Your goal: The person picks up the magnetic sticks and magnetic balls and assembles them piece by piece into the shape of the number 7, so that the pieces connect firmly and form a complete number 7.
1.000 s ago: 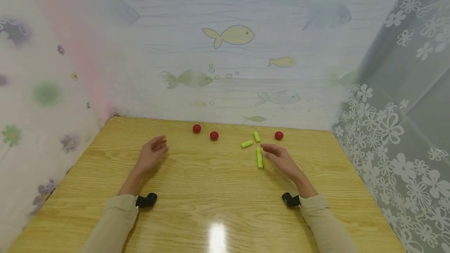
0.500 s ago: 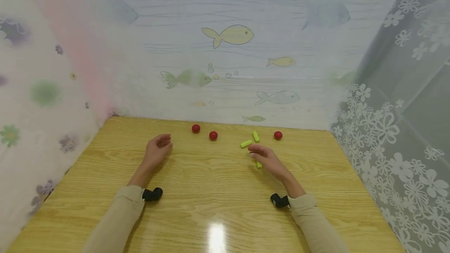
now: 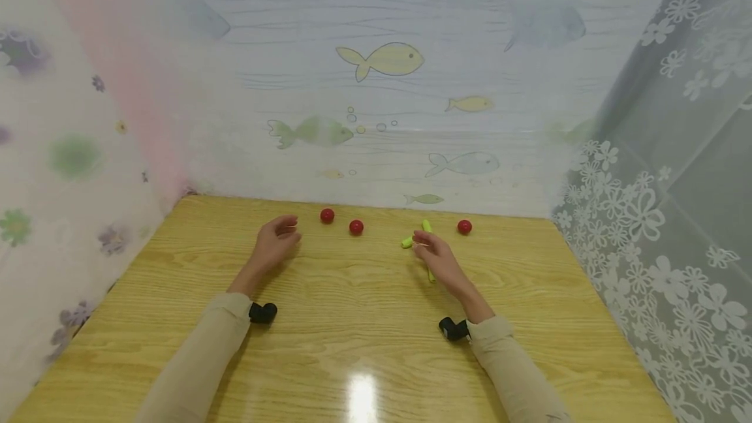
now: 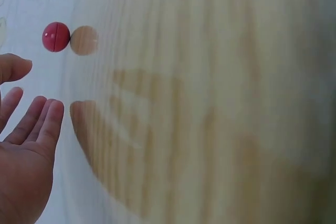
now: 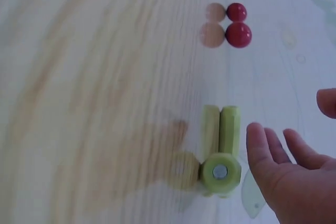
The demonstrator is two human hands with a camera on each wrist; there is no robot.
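Observation:
Above the table my left hand [image 3: 271, 250] hangs with loosely bent fingers and holds nothing. Nearest to it is a red ball [image 3: 327, 215], with a second red ball [image 3: 356, 227] just to the right; a red ball [image 4: 56, 36] also shows in the left wrist view. My right hand [image 3: 440, 263] hovers over several light-green sticks, fingers relaxed and apart from them. It partly covers a longer green stick [image 3: 431, 276] and a short green stick [image 3: 407, 243]; another short stick [image 3: 426, 224] lies behind. In the right wrist view one stick end [image 5: 221, 173] shows a grey centre.
A third red ball [image 3: 465, 226] rests at the back right. The glossy wooden table [image 3: 352, 305] ends at a fish-patterned curtain [image 3: 376, 149] behind and flowered curtains at both sides. Black wrist cameras [image 3: 262, 313] project inward from both sleeves.
My right hand has moved left, from beside the sticks to over them. My left hand has moved right and forward, toward the red balls. The sticks and balls have stayed in place.

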